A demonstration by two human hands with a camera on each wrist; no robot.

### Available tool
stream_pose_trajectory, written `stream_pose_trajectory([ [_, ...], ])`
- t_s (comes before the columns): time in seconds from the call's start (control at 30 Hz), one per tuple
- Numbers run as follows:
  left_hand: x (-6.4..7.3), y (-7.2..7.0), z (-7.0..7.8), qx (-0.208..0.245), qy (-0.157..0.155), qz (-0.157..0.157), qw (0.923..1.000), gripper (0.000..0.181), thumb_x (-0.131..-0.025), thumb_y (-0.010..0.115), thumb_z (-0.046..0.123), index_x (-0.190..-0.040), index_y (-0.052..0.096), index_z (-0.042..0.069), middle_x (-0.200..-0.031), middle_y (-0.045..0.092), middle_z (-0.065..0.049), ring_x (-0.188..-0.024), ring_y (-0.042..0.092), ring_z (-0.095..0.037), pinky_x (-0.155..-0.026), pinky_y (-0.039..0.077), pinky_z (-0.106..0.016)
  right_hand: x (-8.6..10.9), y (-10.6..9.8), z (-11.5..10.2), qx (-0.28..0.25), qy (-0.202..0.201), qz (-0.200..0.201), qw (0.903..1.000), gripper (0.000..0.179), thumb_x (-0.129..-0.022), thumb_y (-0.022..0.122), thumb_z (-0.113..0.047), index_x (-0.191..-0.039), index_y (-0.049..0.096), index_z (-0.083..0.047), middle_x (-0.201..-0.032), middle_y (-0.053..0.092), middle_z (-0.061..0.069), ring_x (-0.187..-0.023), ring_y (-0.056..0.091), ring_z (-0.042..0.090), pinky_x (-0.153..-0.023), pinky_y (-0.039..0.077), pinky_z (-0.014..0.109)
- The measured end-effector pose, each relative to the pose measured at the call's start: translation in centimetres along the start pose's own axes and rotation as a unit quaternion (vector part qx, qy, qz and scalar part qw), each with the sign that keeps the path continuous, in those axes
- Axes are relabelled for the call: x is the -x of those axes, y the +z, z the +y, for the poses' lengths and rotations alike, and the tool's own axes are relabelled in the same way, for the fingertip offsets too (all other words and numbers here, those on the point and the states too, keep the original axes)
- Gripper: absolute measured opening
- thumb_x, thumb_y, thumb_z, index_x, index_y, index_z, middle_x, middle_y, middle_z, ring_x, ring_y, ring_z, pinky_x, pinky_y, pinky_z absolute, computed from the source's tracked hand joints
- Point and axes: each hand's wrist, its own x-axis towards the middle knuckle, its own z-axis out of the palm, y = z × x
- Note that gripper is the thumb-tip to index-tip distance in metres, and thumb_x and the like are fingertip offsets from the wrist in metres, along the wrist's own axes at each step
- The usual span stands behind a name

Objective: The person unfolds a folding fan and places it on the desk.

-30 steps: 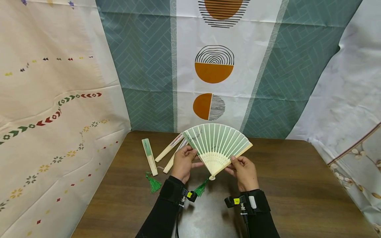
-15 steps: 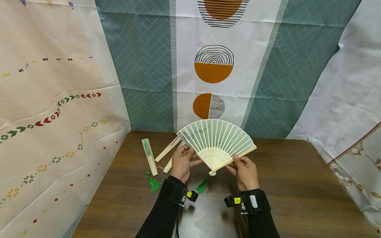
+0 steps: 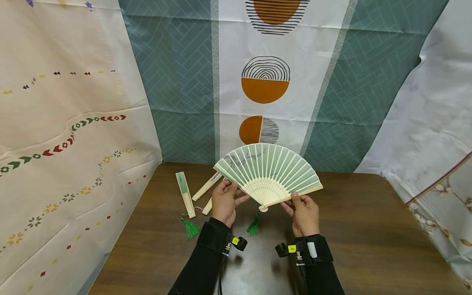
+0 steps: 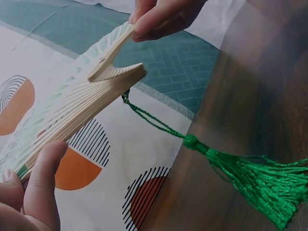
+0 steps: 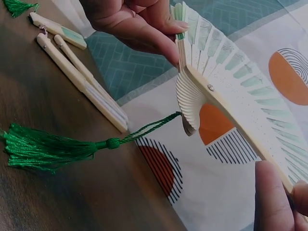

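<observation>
Spread wide above the table is a pale green folding fan (image 3: 271, 174) with cream ribs and a faint dark drawing on its left part. My left hand (image 3: 225, 203) pinches its left outer rib between thumb and fingers. On the opposite side my right hand (image 3: 305, 214) pinches the right outer rib. A green tassel (image 4: 250, 178) hangs by a cord from the fan's pivot end, free of both hands. In the right wrist view, the ribs' pivot ends (image 5: 189, 103) fan out in a curved stack between the hands.
Left of my left hand lies a closed green fan (image 3: 185, 194) with its own green tassel (image 3: 191, 228). Two more closed fans (image 3: 207, 185) lie beside it, one partly hidden by my hand. Patterned cloth (image 3: 188, 123) hangs behind the brown table (image 3: 368, 229).
The fan has spread wider, its right outer rib swinging down and its left edge reaching further left. The pivot has risen slightly. Both hands stay nearly in place, and the tassel has shifted right.
</observation>
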Motion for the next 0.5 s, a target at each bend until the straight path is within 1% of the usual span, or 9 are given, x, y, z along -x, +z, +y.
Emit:
stream_pose_trajectory([
  [0.2, 0.08, 0.28, -0.20, 0.014, 0.007, 0.012, 0.9998, 0.012, -0.120, 0.052, 0.003, -0.114, 0.060, -0.003, -0.103, 0.054, -0.008, -0.098, 0.064, -0.023, -0.083, 0.076, -0.037, -0.06, 0.11, 0.15, -0.021, -0.006, 0.017, 0.9996, 0.028, -0.121, 0.054, -0.016, -0.135, 0.052, 0.008, -0.111, 0.069, 0.003, -0.095, 0.079, 0.005, -0.090, 0.070, 0.021],
  [0.37, 0.03, 0.45, -0.39, 0.023, 0.017, 0.021, 0.9994, 0.016, -0.120, 0.053, 0.005, -0.106, 0.057, 0.001, -0.101, 0.054, -0.008, -0.095, 0.067, -0.021, -0.083, 0.076, -0.036, -0.29, 0.23, 0.35, -0.037, -0.002, 0.026, 0.9990, 0.026, -0.121, 0.054, -0.017, -0.130, 0.053, 0.007, -0.108, 0.068, 0.002, -0.093, 0.078, 0.005, -0.091, 0.070, 0.021],
  [0.5, 0.04, 0.50, -0.47, 0.026, 0.021, 0.024, 0.9992, 0.019, -0.121, 0.052, 0.006, -0.103, 0.054, 0.002, -0.101, 0.053, -0.008, -0.099, 0.065, -0.023, -0.087, 0.076, -0.037, -0.39, 0.35, 0.43, -0.048, 0.001, 0.034, 0.9982, 0.023, -0.121, 0.053, -0.017, -0.127, 0.052, 0.005, -0.110, 0.065, 0.003, -0.089, 0.077, 0.005, -0.093, 0.070, 0.020],
])
